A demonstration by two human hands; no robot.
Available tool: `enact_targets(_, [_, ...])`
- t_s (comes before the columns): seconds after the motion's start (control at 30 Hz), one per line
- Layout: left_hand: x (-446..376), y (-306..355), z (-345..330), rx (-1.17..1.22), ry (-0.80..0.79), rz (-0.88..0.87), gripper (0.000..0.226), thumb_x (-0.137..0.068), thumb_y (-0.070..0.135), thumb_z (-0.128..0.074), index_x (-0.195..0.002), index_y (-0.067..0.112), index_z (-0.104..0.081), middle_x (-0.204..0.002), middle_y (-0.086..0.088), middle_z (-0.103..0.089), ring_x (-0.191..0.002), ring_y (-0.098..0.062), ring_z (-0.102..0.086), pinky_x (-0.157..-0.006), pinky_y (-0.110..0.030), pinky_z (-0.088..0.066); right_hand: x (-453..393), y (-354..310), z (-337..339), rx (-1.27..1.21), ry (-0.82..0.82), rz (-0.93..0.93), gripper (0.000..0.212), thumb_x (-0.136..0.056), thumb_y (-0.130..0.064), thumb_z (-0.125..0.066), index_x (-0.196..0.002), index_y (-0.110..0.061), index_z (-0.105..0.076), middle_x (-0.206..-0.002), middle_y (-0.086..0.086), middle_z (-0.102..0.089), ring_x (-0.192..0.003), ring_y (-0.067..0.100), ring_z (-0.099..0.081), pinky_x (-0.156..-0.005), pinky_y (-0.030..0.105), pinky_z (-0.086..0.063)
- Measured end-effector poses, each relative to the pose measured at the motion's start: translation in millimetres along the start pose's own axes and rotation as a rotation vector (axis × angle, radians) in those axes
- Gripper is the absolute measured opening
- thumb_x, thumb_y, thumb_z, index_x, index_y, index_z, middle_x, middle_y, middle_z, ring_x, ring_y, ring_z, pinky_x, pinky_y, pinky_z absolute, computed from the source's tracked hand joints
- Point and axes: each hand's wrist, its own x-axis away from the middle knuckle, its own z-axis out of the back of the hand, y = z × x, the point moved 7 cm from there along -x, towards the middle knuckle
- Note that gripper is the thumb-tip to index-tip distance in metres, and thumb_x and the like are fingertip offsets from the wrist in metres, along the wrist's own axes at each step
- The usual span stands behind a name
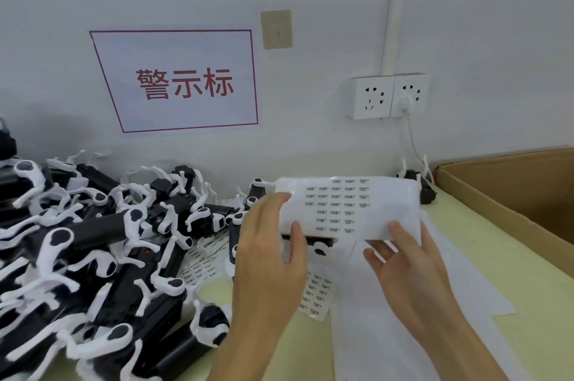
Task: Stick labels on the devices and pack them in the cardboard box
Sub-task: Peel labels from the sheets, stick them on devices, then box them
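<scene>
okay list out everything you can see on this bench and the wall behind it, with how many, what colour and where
devices: a large pile, too tangled to count, black with white arms, left of the table
label sheet: one, white with rows of small dark labels, held up in both hands at centre
loose label sheets: several, white, flat on the table under the hands
backing sheets: several, white, blank, near right of table
cardboard box: one, brown, open, far right
table: one, pale yellow-green
sign: one, white with red border and characters, on the wall
wall sockets: two, white, on the wall, right one with a plug in it
left hand: fingers hold the sheet's left edge
right hand: fingers hold its lower right edge
</scene>
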Motion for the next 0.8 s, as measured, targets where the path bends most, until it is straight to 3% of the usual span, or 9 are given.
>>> enact_targets(0.13, [-20,2,-9,-0.123,-0.193,-0.054,0.045,-0.100,0.028,-0.055,-0.144,0.025,-0.045,-0.144,0.013,-0.045,-0.139,-0.004,-0.031,-0.117,-0.025,-0.020,6,15,-12,0.029,-0.107,-0.076,0.028,-0.084,-0.018,-0.061,-0.111,-0.021,-0.068,-0.101,0.006,-0.072,-0.078,0.020,-0.068,-0.065,0.029,-0.056])
enact_targets(0.2, [-24,-6,-15,-0.169,-0.294,-0.028,0.047,-0.100,0.034,-0.053,-0.145,0.027,-0.043,-0.135,0.016,-0.047,-0.129,0.004,-0.028,-0.113,-0.022,-0.010,7,21,-13,0.056,-0.135,-0.096,0.036,-0.085,-0.019,-0.061,-0.120,-0.019,-0.066,-0.110,0.010,-0.071,-0.084,0.022,-0.066,-0.072,0.032,-0.055])
enact_targets(0.27, [-25,-18,-21,-0.147,-0.377,0.044,0.042,-0.100,0.037,-0.053,-0.141,0.028,-0.048,-0.120,0.019,-0.050,-0.111,0.008,-0.032,-0.109,-0.024,-0.012,8,25,-15,0.071,-0.148,-0.109,0.040,-0.086,-0.019,-0.060,-0.125,-0.017,-0.063,-0.117,0.013,-0.069,-0.090,0.026,-0.066,-0.078,0.036,-0.053])
enact_targets(0.33, [-25,-27,-25,-0.071,-0.416,0.118,0.035,-0.100,0.036,-0.055,-0.133,0.025,-0.056,-0.118,0.017,-0.056,-0.110,0.001,-0.046,-0.111,-0.027,-0.027,8,27,-15,0.073,-0.143,-0.116,0.038,-0.087,-0.017,-0.058,-0.125,-0.015,-0.062,-0.119,0.014,-0.069,-0.095,0.028,-0.067,-0.081,0.038,-0.055])
enact_targets(0.4, [-26,-31,-26,0.019,-0.419,0.181,0.033,-0.100,0.032,-0.057,-0.130,0.021,-0.060,-0.119,0.014,-0.059,-0.108,0.000,-0.054,-0.098,-0.018,-0.042,8,25,-17,0.029,-0.124,-0.105,0.031,-0.088,-0.016,-0.059,-0.117,-0.013,-0.067,-0.115,0.013,-0.071,-0.094,0.025,-0.069,-0.077,0.034,-0.060])
enact_targets(0.47, [-28,-32,-24,0.054,-0.397,0.195,0.030,-0.100,0.030,-0.057,-0.129,0.021,-0.062,-0.118,0.010,-0.060,-0.110,-0.007,-0.057,-0.095,-0.025,-0.047,11,27,-22,-0.065,-0.132,-0.121,0.017,-0.085,-0.019,-0.067,-0.101,-0.014,-0.072,-0.109,0.010,-0.072,-0.092,0.022,-0.071,-0.073,0.031,-0.059])
enact_targets(0.6, [-33,-33,-14,0.018,-0.384,0.157,0.028,-0.101,0.028,-0.056,-0.127,0.023,-0.063,-0.112,0.012,-0.057,-0.116,-0.014,-0.054,-0.105,-0.044,-0.042,14,43,-44,-0.038,-0.174,-0.183,0.032,-0.070,-0.022,-0.086,-0.098,-0.012,-0.077,-0.112,0.010,-0.074,-0.099,0.024,-0.072,-0.078,0.034,-0.060])
enact_targets(0.7, [-38,-36,-4,-0.044,-0.354,0.131,0.028,-0.100,0.030,-0.056,-0.127,0.025,-0.063,-0.112,0.015,-0.055,-0.116,-0.010,-0.051,-0.108,-0.045,-0.038,3,52,-50,0.109,-0.086,-0.181,0.040,-0.081,-0.009,-0.069,-0.121,-0.004,-0.066,-0.115,0.015,-0.073,-0.101,0.027,-0.072,-0.088,0.042,-0.056])
enact_targets(0.8, [-41,-43,6,-0.070,-0.311,0.138,0.028,-0.100,0.031,-0.057,-0.126,0.025,-0.064,-0.108,0.014,-0.056,-0.112,-0.009,-0.050,-0.105,-0.039,-0.039,-4,55,-56,0.214,-0.030,-0.134,0.025,-0.089,-0.004,-0.064,-0.114,0.002,-0.068,-0.109,0.018,-0.074,-0.099,0.030,-0.073,-0.089,0.046,-0.055])
